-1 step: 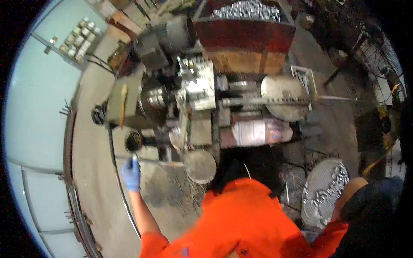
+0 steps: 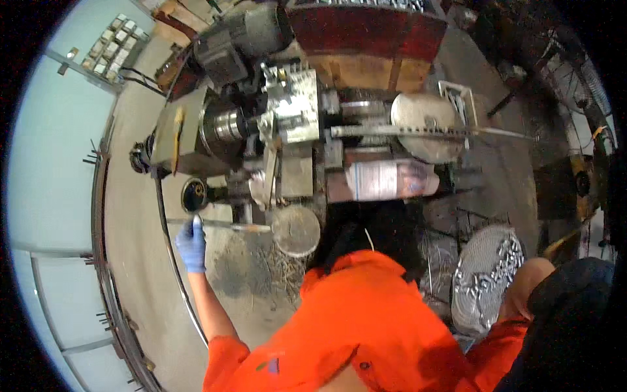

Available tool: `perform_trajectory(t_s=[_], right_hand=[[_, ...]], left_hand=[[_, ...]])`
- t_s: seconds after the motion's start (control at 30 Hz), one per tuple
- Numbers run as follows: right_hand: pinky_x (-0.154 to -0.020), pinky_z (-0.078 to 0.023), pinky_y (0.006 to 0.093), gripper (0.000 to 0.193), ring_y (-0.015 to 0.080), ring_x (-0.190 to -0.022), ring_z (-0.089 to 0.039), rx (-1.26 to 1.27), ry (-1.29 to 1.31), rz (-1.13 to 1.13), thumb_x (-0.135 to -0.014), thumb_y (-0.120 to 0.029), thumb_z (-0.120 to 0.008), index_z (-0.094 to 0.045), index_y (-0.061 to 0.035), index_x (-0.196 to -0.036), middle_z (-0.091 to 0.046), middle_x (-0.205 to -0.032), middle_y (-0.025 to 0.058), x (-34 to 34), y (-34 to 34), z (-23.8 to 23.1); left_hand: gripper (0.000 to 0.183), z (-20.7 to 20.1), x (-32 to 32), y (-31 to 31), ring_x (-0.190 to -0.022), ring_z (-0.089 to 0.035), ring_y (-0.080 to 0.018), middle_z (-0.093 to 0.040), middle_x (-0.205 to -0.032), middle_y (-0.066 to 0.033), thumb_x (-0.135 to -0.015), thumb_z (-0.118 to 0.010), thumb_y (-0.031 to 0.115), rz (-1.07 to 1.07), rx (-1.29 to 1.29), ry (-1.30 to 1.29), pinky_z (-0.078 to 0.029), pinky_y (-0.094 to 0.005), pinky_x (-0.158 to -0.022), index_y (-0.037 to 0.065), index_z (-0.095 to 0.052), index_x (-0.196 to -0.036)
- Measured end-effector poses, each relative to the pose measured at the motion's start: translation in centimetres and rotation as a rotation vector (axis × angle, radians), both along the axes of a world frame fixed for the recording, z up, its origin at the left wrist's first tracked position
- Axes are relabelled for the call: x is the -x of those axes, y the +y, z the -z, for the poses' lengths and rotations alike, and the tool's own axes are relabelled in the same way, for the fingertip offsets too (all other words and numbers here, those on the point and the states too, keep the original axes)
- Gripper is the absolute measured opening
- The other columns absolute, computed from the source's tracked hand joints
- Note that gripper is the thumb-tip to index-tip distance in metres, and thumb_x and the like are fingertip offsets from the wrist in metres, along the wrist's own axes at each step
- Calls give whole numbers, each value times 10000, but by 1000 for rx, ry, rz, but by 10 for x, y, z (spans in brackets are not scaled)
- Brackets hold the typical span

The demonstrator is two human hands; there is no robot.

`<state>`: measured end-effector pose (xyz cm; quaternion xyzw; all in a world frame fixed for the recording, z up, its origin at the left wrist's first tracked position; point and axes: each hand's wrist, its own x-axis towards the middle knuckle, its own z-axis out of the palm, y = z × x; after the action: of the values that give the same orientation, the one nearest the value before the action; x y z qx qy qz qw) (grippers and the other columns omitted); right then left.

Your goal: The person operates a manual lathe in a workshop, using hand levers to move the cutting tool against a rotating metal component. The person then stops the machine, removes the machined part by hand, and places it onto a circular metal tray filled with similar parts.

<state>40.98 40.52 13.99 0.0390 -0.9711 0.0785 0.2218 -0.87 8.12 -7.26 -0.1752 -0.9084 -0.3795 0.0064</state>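
Observation:
My left hand (image 2: 191, 248), in a blue glove, is closed around a thin metal rod (image 2: 238, 227) at the left front of a lathe-like machine. A pale tip shows at the thumb. Just beyond the hand is a dark round handwheel (image 2: 194, 195). The rod's other end reaches a round metal disc (image 2: 296, 230). Of my right arm, the orange sleeve (image 2: 506, 346) and some bare skin show beside a round tray (image 2: 467, 307) of small shiny metal parts. My right hand cannot be made out.
The machine's chuck (image 2: 225, 125) and bright metal slide (image 2: 292, 104) lie ahead. A red bin (image 2: 369, 42) of metal parts stands behind them. A perforated bar (image 2: 392, 132) crosses a round plate (image 2: 428, 147). A black cable (image 2: 166, 222) runs along the floor at left.
The whole scene has shifted up and slightly left in the picture. My left hand stays at the rod, below the handwheel, and the blur has lessened.

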Motion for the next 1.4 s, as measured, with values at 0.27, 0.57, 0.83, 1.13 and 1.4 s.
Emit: perform_trajectory(t_s=[0.27, 0.57, 0.83, 1.13, 1.4], right_hand=[[-604, -459, 291, 144, 196, -608, -584, 56, -16, 80, -698, -141, -689, -618, -15, -700, -597, -660, 62, -9, 6, -1], [-662, -493, 284, 345, 125, -700, -608, 1010, -88, 973, -768, -301, -704, -656, 19, -886, -669, -750, 87, -101, 73, 114], [-770, -491, 344, 475, 291, -826, -642, 790, -515, 1712, -709, -473, -666, -679, -52, -927, -674, -857, 146, -275, 96, 319], [-793, -479, 358, 748, 310, -902, -623, 681, -538, 1647, -687, -622, -595, -563, -26, -1139, -653, -960, 174, -269, 135, 403], [-683, -478, 387, 471, 275, -760, -596, 614, -162, 1683, -725, -406, -679, -649, 20, -924, -646, -855, 174, -300, 135, 423]], left_hand=[[288, 3, -16, -3, -572, -445, -70, -571, -631, -24, -889, -569, 275, 40, 133, -54, -388, -260, -512, -2, -647, -889], [366, 35, -9, 34, -601, -433, -77, -528, -662, 12, -909, -542, 306, 216, -71, -97, -389, -250, -544, -38, -626, -1001], [401, 72, -3, 65, -586, -440, -88, -601, -706, -14, -891, -563, 349, 125, -133, 63, -380, -254, -539, -44, -640, -908], [426, 59, -10, 54, -687, -506, -141, -640, -807, -94, -886, -558, 361, 148, -96, 125, -435, -299, -658, -55, -625, -956], [367, 59, -12, 55, -709, -611, -324, -633, -789, -186, -861, -542, 383, -20, 181, 161, -464, -396, -653, 35, -650, -903]])
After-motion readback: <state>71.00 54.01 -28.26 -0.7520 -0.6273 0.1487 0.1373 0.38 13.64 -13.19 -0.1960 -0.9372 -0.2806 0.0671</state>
